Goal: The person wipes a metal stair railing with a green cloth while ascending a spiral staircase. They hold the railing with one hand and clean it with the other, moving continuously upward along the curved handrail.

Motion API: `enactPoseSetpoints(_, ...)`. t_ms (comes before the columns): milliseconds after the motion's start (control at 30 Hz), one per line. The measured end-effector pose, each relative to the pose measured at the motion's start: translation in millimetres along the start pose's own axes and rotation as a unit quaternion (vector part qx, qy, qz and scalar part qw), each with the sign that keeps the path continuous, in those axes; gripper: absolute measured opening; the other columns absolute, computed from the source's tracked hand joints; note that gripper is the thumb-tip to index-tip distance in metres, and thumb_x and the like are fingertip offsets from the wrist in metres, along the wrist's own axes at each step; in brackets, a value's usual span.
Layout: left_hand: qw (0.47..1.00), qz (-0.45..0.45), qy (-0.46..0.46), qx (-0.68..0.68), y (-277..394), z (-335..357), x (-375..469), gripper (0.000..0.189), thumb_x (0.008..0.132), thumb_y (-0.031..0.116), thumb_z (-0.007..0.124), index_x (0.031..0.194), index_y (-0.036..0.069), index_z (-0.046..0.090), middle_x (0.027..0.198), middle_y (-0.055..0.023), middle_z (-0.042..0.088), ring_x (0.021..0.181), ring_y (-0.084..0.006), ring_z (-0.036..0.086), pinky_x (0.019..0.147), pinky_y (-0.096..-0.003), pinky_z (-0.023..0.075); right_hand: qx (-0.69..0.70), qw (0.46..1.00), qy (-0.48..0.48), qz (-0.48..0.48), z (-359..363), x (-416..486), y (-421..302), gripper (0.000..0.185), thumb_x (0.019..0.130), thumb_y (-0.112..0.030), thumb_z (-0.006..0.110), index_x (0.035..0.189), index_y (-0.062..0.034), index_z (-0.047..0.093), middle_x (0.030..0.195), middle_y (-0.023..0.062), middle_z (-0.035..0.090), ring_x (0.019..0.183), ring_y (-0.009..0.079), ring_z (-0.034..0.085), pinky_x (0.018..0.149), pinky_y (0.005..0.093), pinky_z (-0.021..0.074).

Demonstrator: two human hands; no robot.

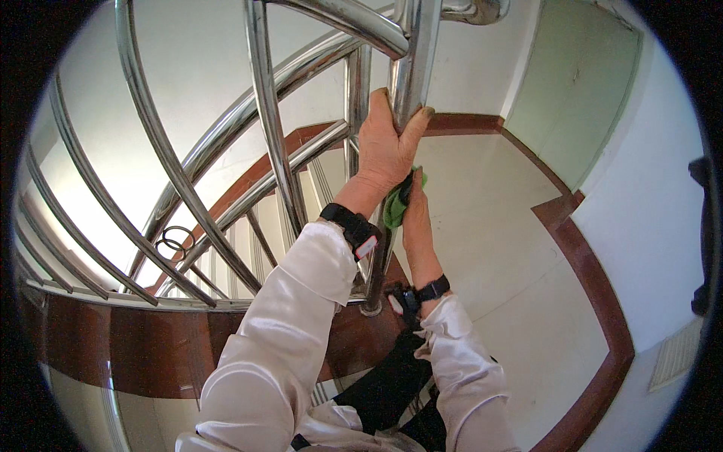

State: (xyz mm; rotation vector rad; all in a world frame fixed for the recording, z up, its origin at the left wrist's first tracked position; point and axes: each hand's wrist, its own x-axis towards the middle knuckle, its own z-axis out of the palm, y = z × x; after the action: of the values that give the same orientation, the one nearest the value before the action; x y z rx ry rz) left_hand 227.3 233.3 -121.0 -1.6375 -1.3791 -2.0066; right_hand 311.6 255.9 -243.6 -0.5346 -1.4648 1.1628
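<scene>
A thick, polished stainless-steel newel post [415,70] of a stair railing stands upright before me. My left hand [387,141] is wrapped around it from the near side, thumb on the right and fingers on the left. Lower down, my right hand [417,217] presses a green cloth [393,210] against the post's right side. Part of the cloth is dark or in shadow, and my palm hides some of it. The foot of the post meets a round flange [370,308] on brown stone.
Steel balusters [262,107] and a curved handrail [226,124] run leftward, with stair steps [248,243] beyond. Brown stone edging [164,344] lies under the railing. Right of the post are a pale tiled floor [508,237], a greenish door [573,85] and a wall vent [675,356].
</scene>
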Motion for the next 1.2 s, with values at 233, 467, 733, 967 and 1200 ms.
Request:
enactPoseSetpoints(233, 0.999, 0.028, 0.018, -0.005, 1.1, 3.8, 0.3, 0.051, 0.095, 0.043, 0.072, 0.113, 0.000, 0.049, 0.079, -0.0176, 0.067, 0.072, -0.0352, 0.069, 0.066, -0.0427, 0.0537, 0.162, 0.980, -0.010, 0.118, -1.5, 7.7, -1.9, 0.062, 0.107, -0.059, 0.042, 0.115, -0.0029, 0.069, 0.095, 0.0022, 0.067, 0.082, 0.0133, 0.062, 0.078, 0.0292, 0.0514)
enactPoseSetpoints(467, 1.000, 0.011, 0.014, -0.007, -7.9, 10.8, 2.6, 0.059, 0.098, 0.053, 0.064, 0.119, 0.001, 0.048, 0.079, -0.0191, 0.067, 0.071, -0.0351, 0.068, 0.064, -0.0425, 0.0527, 0.007, 0.998, -0.047, 0.052, -19.7, -22.6, 30.6, 0.046, 0.113, -0.025, 0.035, 0.151, -0.0013, 0.042, 0.110, 0.0150, 0.068, 0.090, 0.0233, 0.064, 0.091, 0.0353, 0.0522)
enactPoseSetpoints(733, 0.999, 0.020, 0.004, 0.038, -1.4, 6.2, 0.0, 0.057, 0.101, 0.051, 0.058, 0.121, -0.001, 0.046, 0.081, -0.0226, 0.066, 0.072, -0.0429, 0.067, 0.064, -0.0478, 0.0521, -0.121, 0.989, -0.078, -0.023, -33.9, -31.7, 55.6, 0.048, 0.111, -0.019, 0.031, 0.158, -0.0077, 0.031, 0.119, 0.0273, 0.065, 0.106, 0.0362, 0.064, 0.098, 0.0416, 0.0492)
enactPoseSetpoints(967, 0.997, 0.002, 0.010, 0.071, -1.7, 5.6, 2.0, 0.061, 0.100, 0.059, 0.055, 0.116, 0.001, 0.047, 0.081, -0.0264, 0.067, 0.078, -0.0505, 0.066, 0.069, -0.0541, 0.0513, -0.234, 0.961, -0.149, 0.024, -54.6, -10.0, 54.0, 0.052, 0.109, -0.027, 0.035, 0.157, -0.0086, 0.037, 0.120, 0.0301, 0.064, 0.112, 0.0399, 0.062, 0.100, 0.0440, 0.0466)
enactPoseSetpoints(1200, 0.996, 0.018, 0.001, 0.084, -0.8, 2.6, 4.7, 0.064, 0.099, 0.062, 0.053, 0.119, 0.002, 0.045, 0.083, -0.0299, 0.067, 0.081, -0.0542, 0.064, 0.071, -0.0569, 0.0503, -0.101, 0.973, -0.153, 0.141, -51.0, 4.1, 4.4, 0.079, 0.107, -0.062, 0.031, 0.142, 0.0061, 0.050, 0.116, 0.0326, 0.066, 0.114, 0.0412, 0.063, 0.105, 0.0414, 0.0423)
